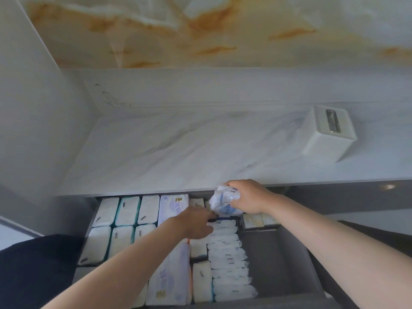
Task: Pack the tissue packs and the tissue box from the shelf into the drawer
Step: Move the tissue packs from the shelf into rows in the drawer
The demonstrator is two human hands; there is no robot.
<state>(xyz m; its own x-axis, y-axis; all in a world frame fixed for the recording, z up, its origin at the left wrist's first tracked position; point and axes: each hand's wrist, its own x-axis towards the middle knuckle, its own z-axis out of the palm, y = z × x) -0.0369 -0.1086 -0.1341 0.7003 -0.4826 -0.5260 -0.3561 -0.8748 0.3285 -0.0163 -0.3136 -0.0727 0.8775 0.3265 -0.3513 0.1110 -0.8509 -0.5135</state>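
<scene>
The grey drawer [287, 259] stands pulled out below the marble shelf [169, 150]. Its left and middle hold several white tissue packs [107, 210] in rows, and a column of small packs [227, 257] runs down the middle. My right hand [249, 197] grips a small crumpled white-and-blue tissue pack [225, 201] above the drawer's back edge. My left hand [196, 224] reaches into the drawer with its fingers against the top of the small-pack column; whether it grips anything is hidden. A white tissue box [327, 134] sits on the shelf at the right.
A small dark box with pale contents [258, 220] sits at the drawer's back right. The drawer's right part shows bare grey floor. A white side wall [33, 108] closes the shelf on the left. Dark fabric [38, 270] lies at lower left.
</scene>
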